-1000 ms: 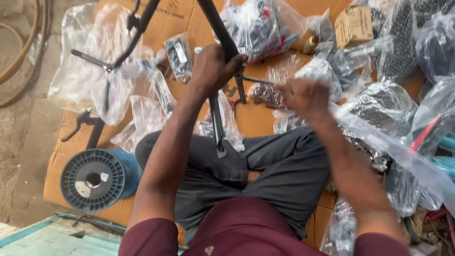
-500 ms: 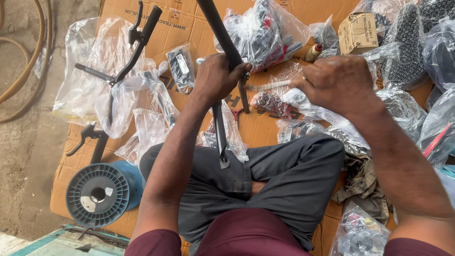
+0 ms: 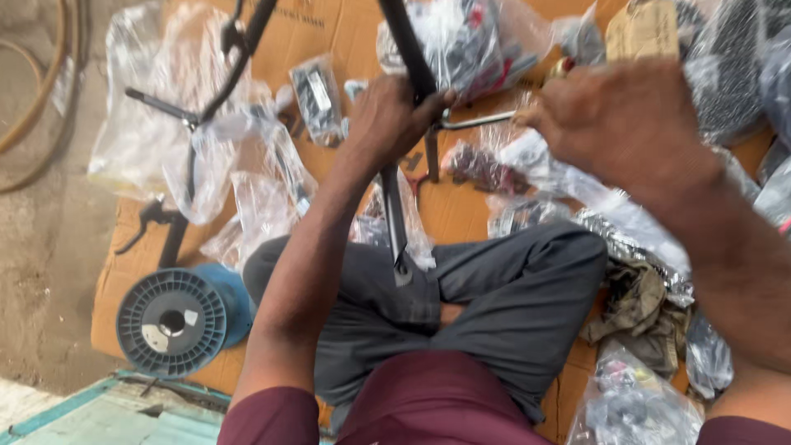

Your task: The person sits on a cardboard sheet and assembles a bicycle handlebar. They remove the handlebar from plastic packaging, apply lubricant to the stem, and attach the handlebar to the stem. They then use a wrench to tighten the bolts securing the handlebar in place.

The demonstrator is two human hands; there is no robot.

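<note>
I sit cross-legged on flattened cardboard [image 3: 461,214], and my left hand [image 3: 394,115] is closed tight around a black metal tube [image 3: 409,49] that runs from the far edge of the scene down toward my lap. The tube passes through my fist, so it shows beyond my knuckles on the far side and again below my palm, where a thinner black bar [image 3: 394,218] continues near me and ends against my grey trousers [image 3: 494,288]. My right hand [image 3: 618,124] hovers to the right of the tube, blurred; its fingers look drawn together at the tip of a thin silver rod [image 3: 478,121] that reaches from the tube across to that hand, but I cannot tell for sure whether I am pinching it. Just under that hand lies a clear plastic bag [image 3: 568,177], and more bags of small parts [image 3: 482,165] sit between my two hands. To the far left, a black handlebar piece [image 3: 235,49] rests among empty plastic wrappers [image 3: 165,115]. Near my left knee, a grey-blue round spool [image 3: 171,323] lies flat on the cardboard, well apart from both hands.
</note>
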